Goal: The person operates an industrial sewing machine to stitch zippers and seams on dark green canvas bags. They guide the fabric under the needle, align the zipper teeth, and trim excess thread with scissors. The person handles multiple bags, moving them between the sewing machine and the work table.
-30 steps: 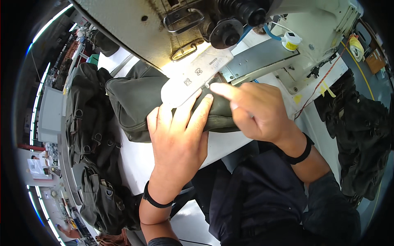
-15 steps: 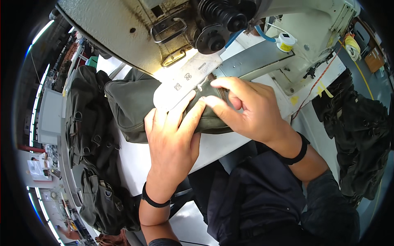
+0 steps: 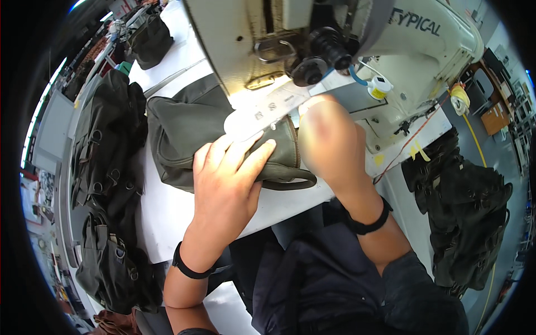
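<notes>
An olive-green bag (image 3: 176,128) lies on the white table under a sewing machine head (image 3: 223,33), with a brown zip (image 3: 295,139) and a loop of strap at the front. A white rounded oblong piece (image 3: 248,118) rests over the bag below the machine head. My left hand (image 3: 226,178) lies on the bag, fingers spread, fingertips along the lower edge of the white piece. My right hand (image 3: 329,139) is raised beside the zip at the machine; it is smeared by motion, so what its fingers hold cannot be made out.
Dark green bags are piled at the left (image 3: 100,145) and hang at the right (image 3: 458,218). Another bag (image 3: 151,42) sits on a white table (image 3: 181,39) behind. A red cord and blue hose run by the machine; a chair (image 3: 483,89) stands at the right rear.
My right hand has lifted from the bag's zip area toward the machine and turned. The front strap loop shows more. My left hand stays on the bag; the view has shifted.
</notes>
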`<state>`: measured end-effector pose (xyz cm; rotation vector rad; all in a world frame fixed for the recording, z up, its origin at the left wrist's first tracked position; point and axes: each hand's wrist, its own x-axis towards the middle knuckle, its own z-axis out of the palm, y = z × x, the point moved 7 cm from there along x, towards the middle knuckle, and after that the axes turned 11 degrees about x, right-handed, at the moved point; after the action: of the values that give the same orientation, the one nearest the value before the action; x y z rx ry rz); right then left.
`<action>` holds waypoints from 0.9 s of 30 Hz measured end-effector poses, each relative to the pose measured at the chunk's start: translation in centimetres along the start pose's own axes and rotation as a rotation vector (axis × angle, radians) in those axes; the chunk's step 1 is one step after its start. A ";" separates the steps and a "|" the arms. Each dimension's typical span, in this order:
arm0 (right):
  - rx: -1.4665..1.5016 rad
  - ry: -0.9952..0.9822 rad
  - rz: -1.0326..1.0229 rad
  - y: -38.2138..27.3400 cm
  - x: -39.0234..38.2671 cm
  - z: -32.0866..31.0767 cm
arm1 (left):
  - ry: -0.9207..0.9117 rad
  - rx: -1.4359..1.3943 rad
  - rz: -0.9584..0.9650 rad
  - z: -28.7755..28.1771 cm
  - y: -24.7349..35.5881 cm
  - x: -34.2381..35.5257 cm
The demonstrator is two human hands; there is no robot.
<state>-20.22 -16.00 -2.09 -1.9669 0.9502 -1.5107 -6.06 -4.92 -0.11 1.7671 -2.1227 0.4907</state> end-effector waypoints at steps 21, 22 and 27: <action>-0.051 -0.153 -0.001 -0.8 -0.1 2.1 | -0.007 -0.048 0.006 0.1 -0.5 0.0; -0.062 -0.158 -0.008 -0.9 -0.1 2.1 | -0.007 -0.051 0.005 0.0 -0.7 0.0; -0.079 -0.112 -0.092 -0.9 -0.2 2.2 | -0.011 -0.076 -0.005 0.2 -1.0 0.2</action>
<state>-17.89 -15.39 -2.17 -2.1537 0.8965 -1.4144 -5.15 -5.38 -0.18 1.7367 -2.1151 0.3939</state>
